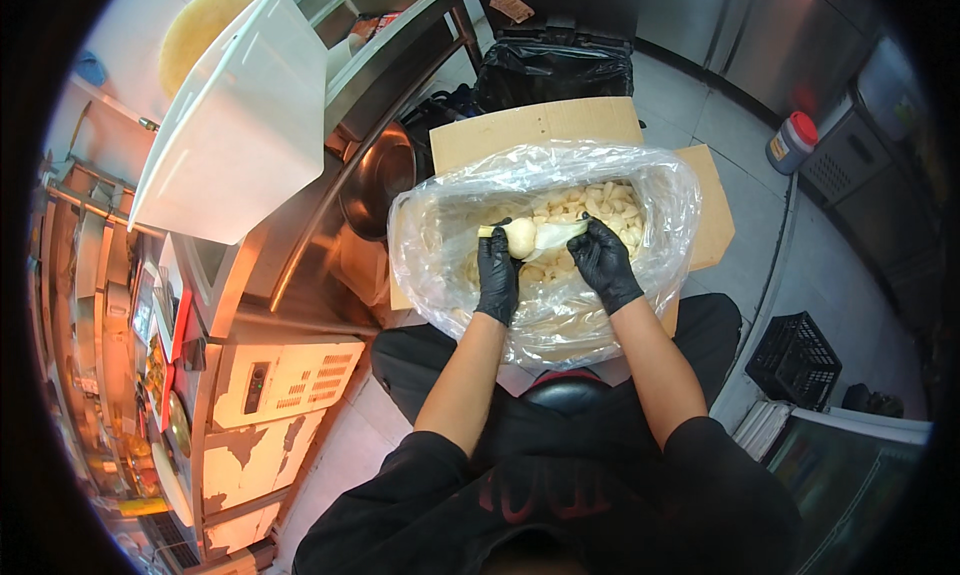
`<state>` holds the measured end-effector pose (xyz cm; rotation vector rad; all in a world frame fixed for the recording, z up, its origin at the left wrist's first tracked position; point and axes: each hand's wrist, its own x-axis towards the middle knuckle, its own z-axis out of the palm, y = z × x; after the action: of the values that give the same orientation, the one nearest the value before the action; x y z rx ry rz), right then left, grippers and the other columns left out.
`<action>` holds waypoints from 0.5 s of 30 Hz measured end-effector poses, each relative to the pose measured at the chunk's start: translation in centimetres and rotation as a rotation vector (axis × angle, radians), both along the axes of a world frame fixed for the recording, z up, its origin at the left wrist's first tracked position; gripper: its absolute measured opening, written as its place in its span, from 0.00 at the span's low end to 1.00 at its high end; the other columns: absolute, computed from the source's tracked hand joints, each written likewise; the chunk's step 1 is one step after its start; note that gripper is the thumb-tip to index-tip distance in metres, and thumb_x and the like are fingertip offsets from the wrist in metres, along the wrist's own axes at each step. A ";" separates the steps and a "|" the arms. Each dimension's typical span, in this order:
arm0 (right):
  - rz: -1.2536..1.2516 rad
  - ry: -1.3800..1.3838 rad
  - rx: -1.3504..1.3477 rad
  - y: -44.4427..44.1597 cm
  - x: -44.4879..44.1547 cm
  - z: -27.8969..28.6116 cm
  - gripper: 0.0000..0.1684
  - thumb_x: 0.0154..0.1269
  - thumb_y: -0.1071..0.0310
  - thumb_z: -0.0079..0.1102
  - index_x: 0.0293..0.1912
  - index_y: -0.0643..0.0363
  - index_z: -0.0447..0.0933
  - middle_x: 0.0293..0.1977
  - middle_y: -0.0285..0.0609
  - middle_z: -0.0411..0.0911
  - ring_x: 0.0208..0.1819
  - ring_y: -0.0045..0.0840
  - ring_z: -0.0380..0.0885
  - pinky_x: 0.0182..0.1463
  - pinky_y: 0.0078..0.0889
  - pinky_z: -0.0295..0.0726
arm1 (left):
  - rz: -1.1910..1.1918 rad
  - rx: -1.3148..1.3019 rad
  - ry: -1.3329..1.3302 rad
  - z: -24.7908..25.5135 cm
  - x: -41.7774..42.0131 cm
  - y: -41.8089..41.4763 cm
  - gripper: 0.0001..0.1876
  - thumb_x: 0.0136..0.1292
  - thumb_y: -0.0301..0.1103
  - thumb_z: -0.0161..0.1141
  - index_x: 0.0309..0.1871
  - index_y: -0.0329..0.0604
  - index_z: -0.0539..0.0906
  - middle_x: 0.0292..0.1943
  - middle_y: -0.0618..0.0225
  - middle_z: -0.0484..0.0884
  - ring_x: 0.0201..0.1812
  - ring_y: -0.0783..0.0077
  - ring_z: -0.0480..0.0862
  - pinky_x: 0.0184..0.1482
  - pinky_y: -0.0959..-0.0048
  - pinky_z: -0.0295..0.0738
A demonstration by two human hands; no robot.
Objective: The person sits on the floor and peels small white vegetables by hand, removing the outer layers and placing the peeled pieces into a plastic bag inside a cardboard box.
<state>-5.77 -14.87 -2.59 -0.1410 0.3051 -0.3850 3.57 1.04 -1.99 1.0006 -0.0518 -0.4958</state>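
Observation:
My left hand [499, 279], in a black glove, grips a round, pale bulb-shaped vegetable [521, 238] with a short yellowish stub. Stretched to the right of the bulb is a thin, whitish-green leafy layer [553, 237]. The black-gloved fingers of my right hand [602, 261] pinch its far end. Both hands are above a cardboard box lined with a clear plastic bag [442, 215]. Inside the bag lie many small pale pieces [600, 200], partly hidden by my hands; their exact kind cannot be told.
A black-lined bin [555, 69] stands beyond the box's raised flap [536, 129]. To the left are a steel counter [307, 222], a white plastic tub [247, 117] and a dark metal pan [382, 181]. At right are a red-lidded jar [793, 144] and a black plastic crate [796, 361].

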 end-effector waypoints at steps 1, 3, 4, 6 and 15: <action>0.006 -0.020 -0.052 -0.1 0.1 -0.6 0.10 0.71 0.73 0.54 0.50 0.62 0.78 0.35 0.39 0.80 0.35 0.25 0.79 0.42 0.30 0.82 | 0.002 -0.012 0.003 0.3 0.2 0.2 0.18 0.76 0.45 0.54 0.60 0.43 0.75 0.55 0.62 0.80 0.56 0.63 0.81 0.59 0.60 0.79; -0.025 0.033 -0.112 -0.8 0.0 -1.5 0.11 0.69 0.74 0.55 0.50 0.62 0.77 0.34 0.38 0.80 0.33 0.24 0.78 0.42 0.30 0.82 | 0.022 -0.065 0.019 0.4 -0.2 -0.4 0.19 0.76 0.46 0.55 0.61 0.44 0.76 0.55 0.63 0.80 0.55 0.67 0.81 0.56 0.63 0.80; -0.031 0.097 -0.099 -1.1 0.0 -1.7 0.12 0.68 0.73 0.57 0.51 0.59 0.78 0.34 0.36 0.80 0.33 0.23 0.77 0.41 0.28 0.80 | 0.035 -0.089 0.025 0.7 -0.3 -0.5 0.20 0.75 0.46 0.56 0.62 0.44 0.76 0.55 0.64 0.80 0.55 0.69 0.80 0.55 0.65 0.80; -0.116 0.315 -0.227 0.1 0.3 -0.4 0.15 0.67 0.71 0.58 0.52 0.53 0.80 0.36 0.31 0.80 0.33 0.20 0.74 0.38 0.24 0.75 | 0.040 0.015 -0.019 1.4 -0.2 0.3 0.20 0.74 0.40 0.58 0.65 0.43 0.75 0.59 0.64 0.79 0.57 0.70 0.79 0.60 0.69 0.76; 0.057 0.301 -1.108 2.3 -0.2 3.5 0.22 0.67 0.80 0.57 0.59 0.56 0.79 0.52 0.32 0.81 0.47 0.14 0.76 0.55 0.19 0.73 | -0.186 0.295 -0.455 1.2 -1.2 -0.6 0.24 0.67 0.21 0.62 0.66 0.38 0.74 0.64 0.60 0.76 0.64 0.68 0.75 0.67 0.73 0.69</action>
<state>-6.02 -12.52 0.93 -1.2998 0.3546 -0.4423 2.37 0.49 -0.84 1.3921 -0.4942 -0.4436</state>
